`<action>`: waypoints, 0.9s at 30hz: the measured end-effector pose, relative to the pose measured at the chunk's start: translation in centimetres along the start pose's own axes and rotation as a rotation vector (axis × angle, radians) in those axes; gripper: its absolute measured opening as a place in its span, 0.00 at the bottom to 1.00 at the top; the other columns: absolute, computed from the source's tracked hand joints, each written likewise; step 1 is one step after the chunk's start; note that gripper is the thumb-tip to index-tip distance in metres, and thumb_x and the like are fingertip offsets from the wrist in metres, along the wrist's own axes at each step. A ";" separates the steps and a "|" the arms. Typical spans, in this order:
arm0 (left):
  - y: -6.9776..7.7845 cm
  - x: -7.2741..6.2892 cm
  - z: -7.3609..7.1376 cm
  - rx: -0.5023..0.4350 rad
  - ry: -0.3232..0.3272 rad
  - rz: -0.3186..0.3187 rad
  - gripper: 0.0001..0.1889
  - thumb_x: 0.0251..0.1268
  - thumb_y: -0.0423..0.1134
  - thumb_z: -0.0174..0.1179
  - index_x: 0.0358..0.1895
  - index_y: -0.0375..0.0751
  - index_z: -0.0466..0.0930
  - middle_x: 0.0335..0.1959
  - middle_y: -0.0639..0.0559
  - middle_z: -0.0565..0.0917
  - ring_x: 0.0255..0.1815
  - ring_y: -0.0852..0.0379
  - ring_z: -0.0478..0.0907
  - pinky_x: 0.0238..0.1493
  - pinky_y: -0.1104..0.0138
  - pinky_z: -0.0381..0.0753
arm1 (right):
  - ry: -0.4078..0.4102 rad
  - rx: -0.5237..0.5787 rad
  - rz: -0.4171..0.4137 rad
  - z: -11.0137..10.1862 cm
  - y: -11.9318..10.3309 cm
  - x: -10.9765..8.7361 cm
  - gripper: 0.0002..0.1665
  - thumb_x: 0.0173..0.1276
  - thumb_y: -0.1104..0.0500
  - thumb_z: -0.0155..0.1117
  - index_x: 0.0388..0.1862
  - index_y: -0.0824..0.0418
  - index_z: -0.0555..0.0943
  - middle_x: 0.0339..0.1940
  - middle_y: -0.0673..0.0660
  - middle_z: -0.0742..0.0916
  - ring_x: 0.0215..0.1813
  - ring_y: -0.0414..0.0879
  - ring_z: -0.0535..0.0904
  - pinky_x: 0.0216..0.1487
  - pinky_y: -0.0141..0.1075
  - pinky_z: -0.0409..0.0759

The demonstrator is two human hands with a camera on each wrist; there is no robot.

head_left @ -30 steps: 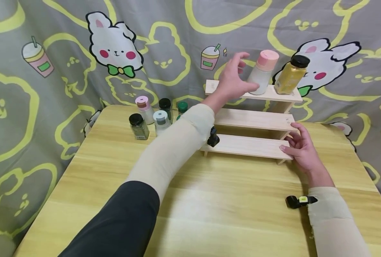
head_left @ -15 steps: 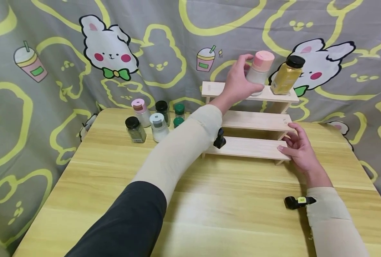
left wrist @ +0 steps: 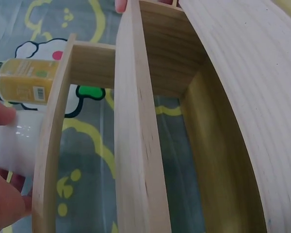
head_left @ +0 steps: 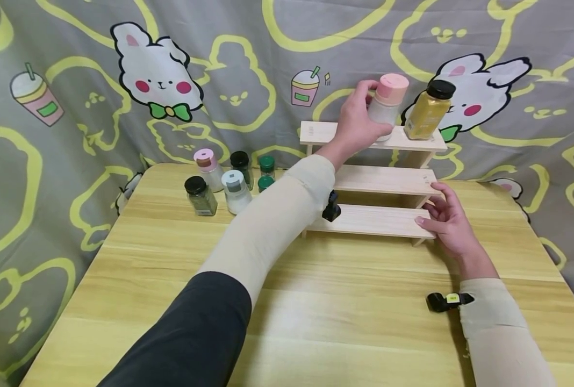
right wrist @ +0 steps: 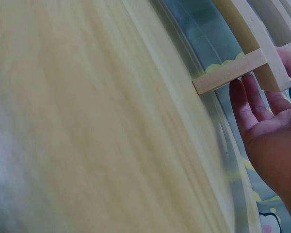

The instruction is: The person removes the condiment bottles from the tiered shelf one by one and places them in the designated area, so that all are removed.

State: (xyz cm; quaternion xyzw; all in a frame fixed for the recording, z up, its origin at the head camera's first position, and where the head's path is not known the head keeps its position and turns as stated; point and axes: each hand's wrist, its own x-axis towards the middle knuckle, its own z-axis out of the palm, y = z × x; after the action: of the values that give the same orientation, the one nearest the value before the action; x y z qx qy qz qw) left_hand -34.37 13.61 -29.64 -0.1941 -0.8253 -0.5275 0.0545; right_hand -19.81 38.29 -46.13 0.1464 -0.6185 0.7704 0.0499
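Note:
My left hand [head_left: 357,123] grips a clear jar with a pink cap [head_left: 392,89] on the top tier of a three-tier wooden shelf rack [head_left: 371,219], its thumb in front and fingers behind. Just right of it stands a yellow-filled bottle with a black cap [head_left: 429,110]. In the left wrist view, part of the left hand [left wrist: 7,194] touches the jar's whitish body [left wrist: 19,141]. With my right hand [head_left: 451,223] I hold the rack's right end, thumb on the bottom tier and index finger at the middle tier. Fingers of the right hand [right wrist: 274,126] show beside the rack's leg [right wrist: 230,73].
To the rack's left on the wooden table [head_left: 354,312] stand a black-capped jar [head_left: 201,196], a pink-capped shaker [head_left: 208,169], a white-capped shaker [head_left: 237,192] and several darker or green-capped jars [head_left: 266,165]. A patterned curtain [head_left: 248,80] hangs behind.
My left hand has moved right and gone from spread fingers beside the pink-capped jar to gripping it. The right hand keeps its hold on the rack. The head view has shifted slightly.

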 end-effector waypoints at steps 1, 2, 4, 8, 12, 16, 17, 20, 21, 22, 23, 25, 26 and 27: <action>0.0 -0.1 -0.1 0.002 0.003 -0.002 0.42 0.49 0.35 0.78 0.68 0.51 0.63 0.54 0.57 0.73 0.52 0.64 0.70 0.50 0.76 0.70 | -0.001 0.003 0.000 0.0 0.0 0.0 0.51 0.57 0.93 0.47 0.74 0.58 0.62 0.60 0.62 0.76 0.59 0.52 0.76 0.50 0.32 0.81; 0.0 -0.1 -0.1 0.003 0.006 -0.004 0.42 0.49 0.35 0.78 0.68 0.51 0.63 0.54 0.57 0.73 0.52 0.64 0.70 0.50 0.76 0.70 | -0.002 0.004 -0.001 0.0 0.1 0.1 0.51 0.57 0.93 0.47 0.74 0.58 0.62 0.60 0.62 0.76 0.59 0.52 0.76 0.50 0.32 0.81; 0.0 -0.2 -0.2 -0.002 0.010 -0.003 0.43 0.49 0.35 0.78 0.68 0.51 0.63 0.54 0.57 0.73 0.52 0.65 0.70 0.50 0.76 0.70 | 0.000 0.005 0.000 0.1 0.1 0.1 0.51 0.56 0.93 0.47 0.74 0.58 0.62 0.60 0.62 0.76 0.59 0.51 0.76 0.50 0.32 0.81; 0.2 -0.3 -0.7 -0.021 0.016 0.003 0.43 0.48 0.36 0.78 0.68 0.52 0.63 0.54 0.57 0.74 0.53 0.65 0.71 0.51 0.75 0.71 | -0.002 0.008 0.001 0.2 0.2 0.2 0.51 0.56 0.93 0.47 0.74 0.58 0.62 0.60 0.62 0.77 0.59 0.51 0.76 0.49 0.32 0.81; 0.4 -0.6 -1.5 -0.036 0.031 0.005 0.43 0.47 0.35 0.78 0.67 0.52 0.63 0.54 0.57 0.74 0.52 0.64 0.72 0.50 0.74 0.72 | -0.008 0.012 0.003 0.2 0.0 0.3 0.51 0.56 0.93 0.47 0.74 0.58 0.62 0.60 0.60 0.77 0.60 0.51 0.76 0.49 0.32 0.81; 0.3 -1.2 -2.4 -0.039 0.055 0.004 0.43 0.47 0.34 0.78 0.67 0.51 0.64 0.53 0.56 0.75 0.51 0.62 0.72 0.49 0.73 0.72 | -0.011 0.003 0.005 0.2 0.0 0.4 0.51 0.56 0.93 0.47 0.74 0.58 0.62 0.60 0.59 0.77 0.59 0.51 0.76 0.50 0.32 0.81; 0.2 -1.3 -2.6 -0.036 0.061 0.001 0.43 0.47 0.34 0.78 0.67 0.51 0.64 0.53 0.55 0.75 0.51 0.62 0.73 0.49 0.73 0.72 | -0.011 0.000 0.005 0.2 0.0 0.4 0.52 0.56 0.93 0.47 0.74 0.58 0.62 0.60 0.59 0.77 0.59 0.51 0.76 0.50 0.32 0.81; 0.0 -1.8 -3.2 -0.038 0.080 -0.008 0.42 0.47 0.34 0.78 0.67 0.51 0.64 0.52 0.55 0.75 0.51 0.61 0.73 0.49 0.72 0.73 | -0.013 -0.003 0.002 0.3 0.0 0.4 0.52 0.56 0.93 0.47 0.75 0.58 0.61 0.60 0.59 0.77 0.59 0.51 0.76 0.50 0.32 0.81; 0.0 -2.0 -3.4 -0.038 0.086 -0.008 0.42 0.47 0.34 0.78 0.67 0.51 0.64 0.52 0.55 0.75 0.51 0.61 0.73 0.49 0.72 0.73 | -0.014 -0.001 0.002 0.3 0.0 0.4 0.52 0.56 0.93 0.47 0.75 0.58 0.61 0.60 0.59 0.77 0.59 0.51 0.76 0.50 0.32 0.81; 0.0 -2.1 -3.5 -0.040 0.091 -0.007 0.42 0.47 0.34 0.78 0.67 0.51 0.64 0.52 0.55 0.75 0.51 0.61 0.73 0.49 0.72 0.73 | -0.013 -0.001 0.002 0.3 0.1 0.3 0.52 0.56 0.93 0.47 0.75 0.58 0.61 0.60 0.59 0.77 0.59 0.51 0.76 0.50 0.32 0.81; 0.0 -2.3 -3.7 -0.044 0.094 -0.007 0.43 0.46 0.35 0.78 0.67 0.52 0.64 0.52 0.55 0.75 0.51 0.61 0.73 0.49 0.72 0.73 | -0.011 0.002 0.002 0.3 0.1 0.3 0.52 0.56 0.93 0.47 0.75 0.58 0.61 0.60 0.60 0.77 0.59 0.51 0.76 0.50 0.32 0.81; 0.2 -2.5 -4.0 -0.045 0.098 0.000 0.43 0.46 0.35 0.78 0.67 0.52 0.64 0.52 0.55 0.75 0.51 0.62 0.73 0.49 0.72 0.73 | -0.009 0.010 -0.001 0.2 0.1 0.2 0.52 0.56 0.93 0.46 0.75 0.57 0.61 0.60 0.61 0.77 0.59 0.52 0.76 0.49 0.32 0.81; 0.3 -2.6 -4.1 -0.045 0.098 0.002 0.43 0.46 0.36 0.79 0.67 0.52 0.64 0.52 0.55 0.75 0.51 0.62 0.74 0.49 0.72 0.73 | -0.005 0.011 -0.003 0.2 0.1 0.2 0.52 0.56 0.93 0.46 0.75 0.57 0.61 0.60 0.62 0.77 0.59 0.52 0.76 0.49 0.32 0.81; 0.4 -2.7 -4.2 -0.046 0.098 0.006 0.43 0.46 0.36 0.79 0.67 0.52 0.64 0.52 0.56 0.75 0.50 0.62 0.74 0.49 0.72 0.73 | -0.005 0.017 -0.004 0.2 0.2 0.1 0.52 0.56 0.93 0.45 0.75 0.57 0.61 0.60 0.62 0.77 0.59 0.52 0.76 0.48 0.32 0.82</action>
State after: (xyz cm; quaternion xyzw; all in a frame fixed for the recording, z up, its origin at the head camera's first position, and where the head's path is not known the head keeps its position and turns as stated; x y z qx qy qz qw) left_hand -32.18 9.30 -28.30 -0.1718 -0.8088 -0.5549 0.0923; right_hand -19.96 38.09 -46.21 0.1497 -0.6117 0.7753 0.0486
